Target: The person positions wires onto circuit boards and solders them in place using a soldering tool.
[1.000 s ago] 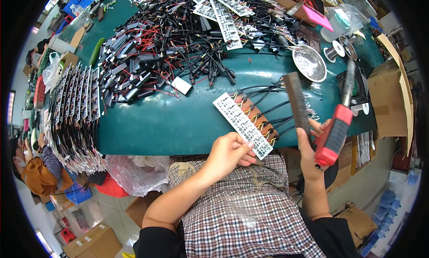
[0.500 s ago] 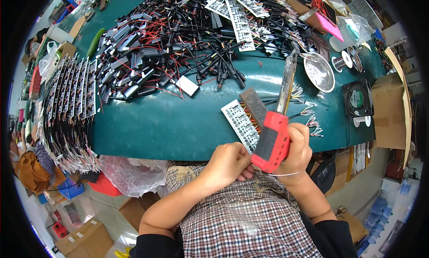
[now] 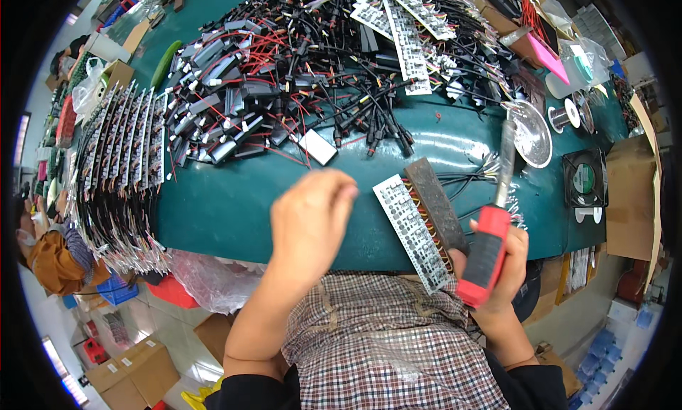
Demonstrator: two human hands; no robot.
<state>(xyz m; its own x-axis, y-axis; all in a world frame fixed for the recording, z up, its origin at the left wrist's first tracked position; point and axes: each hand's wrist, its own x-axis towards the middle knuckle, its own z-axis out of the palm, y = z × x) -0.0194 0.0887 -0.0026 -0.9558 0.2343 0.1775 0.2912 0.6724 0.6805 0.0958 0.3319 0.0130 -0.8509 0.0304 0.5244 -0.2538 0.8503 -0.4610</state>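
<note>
My right hand (image 3: 513, 261) grips the red and black handle of a soldering iron (image 3: 486, 257), its metal barrel pointing away toward the metal bowl (image 3: 529, 134). Left of that hand, a white circuit board panel (image 3: 412, 232) lies slanted at the table's near edge. Red and yellow wires run along the board's right side, under a dark flat bar (image 3: 435, 205). Black cables with stripped ends (image 3: 469, 186) stick out beyond the bar. My left hand (image 3: 309, 215) is raised left of the board, slightly blurred, fingers curled together; whatever they may pinch is hidden.
A big heap of black cables (image 3: 284, 76) with grey modules covers the far table, more white boards (image 3: 406, 44) on top. Wired boards (image 3: 121, 147) stack at the left edge. Solder spools (image 3: 563, 117), a fan (image 3: 585, 177) and a cardboard box (image 3: 629, 197) stand right.
My left hand has lifted away from the board's near end and moved up and left. My right hand has shifted right and nearer with the soldering iron, uncovering more of the board.
</note>
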